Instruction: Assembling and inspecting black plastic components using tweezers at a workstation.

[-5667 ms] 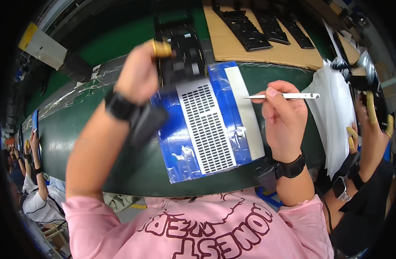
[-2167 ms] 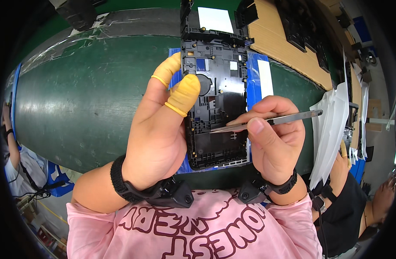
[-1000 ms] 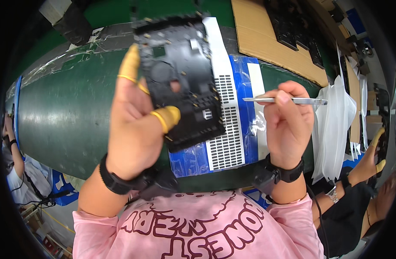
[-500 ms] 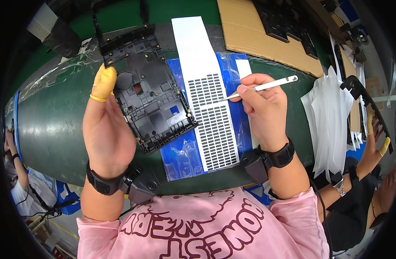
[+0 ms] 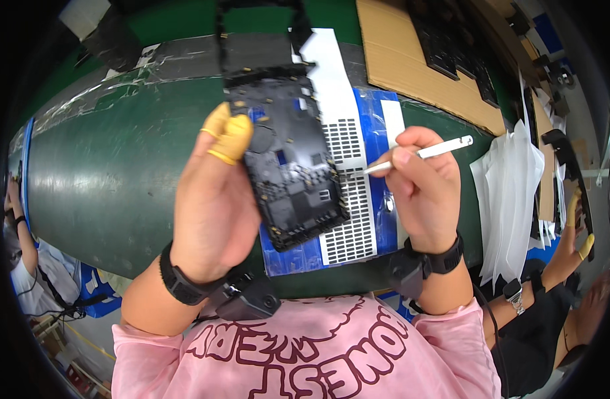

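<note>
My left hand [image 5: 218, 193], with yellow finger cots on thumb and finger, grips a black plastic housing [image 5: 292, 159] by its left edge. The housing is tilted, its ribbed inside with brass-coloured inserts facing up. It covers part of a white sheet of small black stickers [image 5: 348, 229] lying on a blue plastic-wrapped board [image 5: 288, 256]. White tweezers [image 5: 438, 147] are pinched in my right hand [image 5: 421, 183], their tips over the sheet close to the housing's right edge. Whether the tips hold a sticker is too small to tell.
Cardboard [image 5: 391, 50] with black parts [image 5: 444, 60] lies at the far right. White thin sheets [image 5: 504, 199] hang at the table's right edge. Beyond them a co-worker's hand [image 5: 574, 226] holds a black part. The green table [image 5: 119, 179] extends left, with another person past its edge.
My left hand has carried the housing to the right, over part of the sticker sheet. My right hand with the tweezers has shifted slightly right and nearer to me.
</note>
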{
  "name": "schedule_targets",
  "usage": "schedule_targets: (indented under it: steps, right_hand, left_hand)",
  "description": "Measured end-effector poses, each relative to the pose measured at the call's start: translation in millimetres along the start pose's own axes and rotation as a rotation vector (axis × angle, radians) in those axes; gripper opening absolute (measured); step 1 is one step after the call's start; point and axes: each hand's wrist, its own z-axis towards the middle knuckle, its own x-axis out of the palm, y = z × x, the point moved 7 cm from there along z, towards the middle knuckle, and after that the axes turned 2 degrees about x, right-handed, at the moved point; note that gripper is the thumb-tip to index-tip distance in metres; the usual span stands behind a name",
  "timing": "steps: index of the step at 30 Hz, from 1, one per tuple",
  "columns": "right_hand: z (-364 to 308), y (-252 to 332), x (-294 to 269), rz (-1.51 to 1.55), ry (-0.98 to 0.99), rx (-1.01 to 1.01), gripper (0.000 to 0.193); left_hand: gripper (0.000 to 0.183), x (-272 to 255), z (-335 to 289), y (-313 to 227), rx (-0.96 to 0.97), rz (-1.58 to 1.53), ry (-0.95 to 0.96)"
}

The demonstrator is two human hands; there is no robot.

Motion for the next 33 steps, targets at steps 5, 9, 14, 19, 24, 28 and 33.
schedule_targets:
  steps: [5,9,14,19,24,28,33]
  right_hand:
    - [-23,3,40,-0.073,0.085,-0.011,0.022]
    - [-24,-5,39,-0.073,0.091,-0.042,0.022]
    - [-24,2,35,-0.075,0.068,-0.061,0.02]
    - [-24,4,36,-0.026,0.074,-0.079,0.02]
    - [-23,3,35,-0.016,0.073,-0.079,0.02]
    - [-23,2,35,-0.024,0.069,-0.05,0.019]
    - [-24,2,36,-0.047,0.068,-0.053,0.019]
  left_hand:
    - [0.027,9,-6,13,-0.152,-0.16,0.021]
    - [0.034,12,-9,15,-0.17,-0.064,0.047]
    - [0.028,14,-12,16,-0.179,-0.176,0.076]
    - [0.027,15,-12,18,-0.179,-0.185,0.096]
    - [0.027,16,-12,16,-0.175,-0.174,0.099]
    - [0.027,17,-12,16,-0.169,-0.164,0.092]
    - [0.027,16,-12,17,-0.157,-0.168,0.106]
